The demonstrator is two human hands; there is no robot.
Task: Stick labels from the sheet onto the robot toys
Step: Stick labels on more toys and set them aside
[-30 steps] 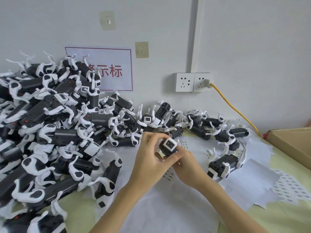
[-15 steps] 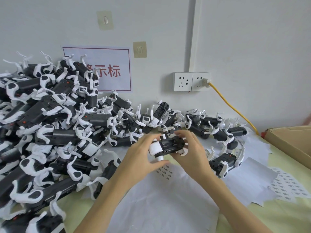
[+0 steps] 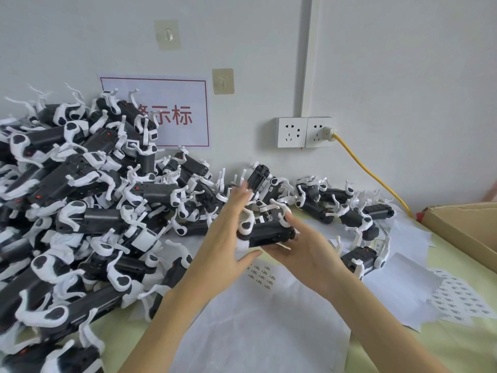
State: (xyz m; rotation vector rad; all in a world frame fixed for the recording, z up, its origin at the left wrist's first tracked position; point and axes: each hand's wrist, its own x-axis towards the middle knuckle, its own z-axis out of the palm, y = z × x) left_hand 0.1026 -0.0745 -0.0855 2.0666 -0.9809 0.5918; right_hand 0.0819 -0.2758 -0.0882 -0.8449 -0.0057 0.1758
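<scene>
Left hand (image 3: pixel 228 238) – fingers straight, touching robot toy (image 3: pixel 269 232) | right hand (image 3: pixel 309 251) – cradles it underneath

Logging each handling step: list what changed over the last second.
The held robot toy was turned from face-up to lying sideways. The left hand let go and opened, fingers straight; the right hand alone grips it now. The toy pile and label sheet stayed put.

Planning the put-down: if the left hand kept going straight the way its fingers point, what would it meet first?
Likely the toy robots heaped against the wall. The left hand has straight fingers aimed up and away, toward that heap just past the toy robot in the right hand. Depth is unclear.
</scene>
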